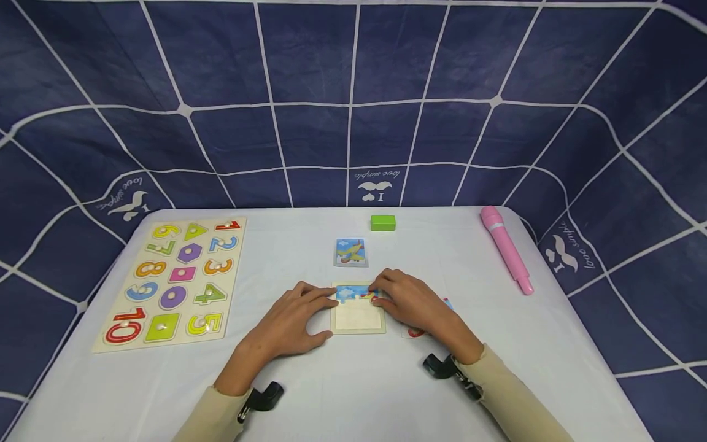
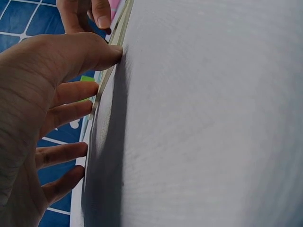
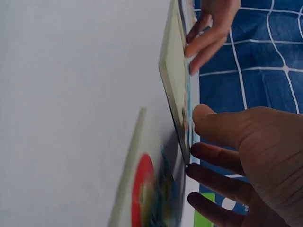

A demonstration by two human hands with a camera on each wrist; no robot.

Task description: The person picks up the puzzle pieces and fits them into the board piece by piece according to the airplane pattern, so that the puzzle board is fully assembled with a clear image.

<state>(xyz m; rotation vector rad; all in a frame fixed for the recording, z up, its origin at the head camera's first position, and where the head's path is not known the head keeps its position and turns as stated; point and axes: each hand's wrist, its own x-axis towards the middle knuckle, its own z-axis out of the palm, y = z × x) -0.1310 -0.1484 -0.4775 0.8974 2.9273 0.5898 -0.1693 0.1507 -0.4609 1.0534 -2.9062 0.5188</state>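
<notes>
A small pale puzzle tray (image 1: 358,319) lies on the white table, with sky-blue pieces (image 1: 348,293) along its far inner edge. My left hand (image 1: 289,319) rests at the tray's left side, fingers spread and fairly straight, fingertips and thumb touching the edge. My right hand (image 1: 411,301) is over the far right corner, thumb and index finger at either side of a puzzle piece (image 1: 367,294) with red and yellow on it. A loose puzzle piece (image 3: 144,189) with a red shape lies under the right wrist. Beyond the tray is an airplane picture (image 1: 350,252).
At the left lies a number-and-shape board (image 1: 185,276) with knobbed pieces. A green block (image 1: 383,223) sits near the far table edge. To the right lies a pink stick (image 1: 505,245) with a rounded head. Dark blue checked cloth (image 1: 309,135) hangs behind the table.
</notes>
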